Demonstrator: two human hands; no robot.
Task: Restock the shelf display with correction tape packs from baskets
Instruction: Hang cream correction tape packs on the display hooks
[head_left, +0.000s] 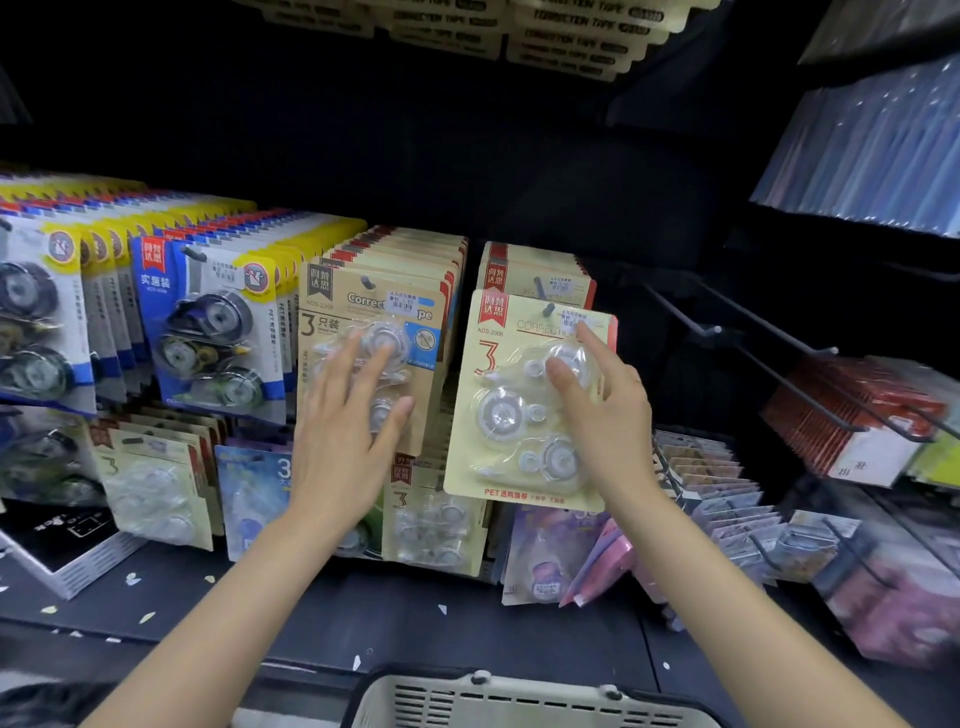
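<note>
Head view, looking down at a stationery display. Front pack (524, 405) as landmark: pale yellow card, three clear dispensers under a blister, hanging on a peg (548, 310) through its top hole, long axis vertical, lower edge swung slightly outward.

Right hand (602, 405) at the pack's right edge: index fingertip up by the price sticker near the peg, thumb pressed on the top blister, remaining fingers apparently behind the card. Reads as a light pinch on the pack's right side, probably seating it fully on the peg.

Left hand (353, 415) left of the pack, fingers straight and spread, flat against the neighbouring kraft-card row (374, 322), holding nothing; likely steadying that row.

Behind the pack: a short stack of like packs (535, 275) on the same peg, so room left. Below the pack: a lower row of cards. Well below, at the frame's bottom edge: basket (519, 701), contents hidden. Right of the pack: bare hooks (753, 353).

Key relation: pack directly left of the right palm, already on the peg, needing only a push straight back along it. Right hand the nearer one; then down to the basket.
</note>
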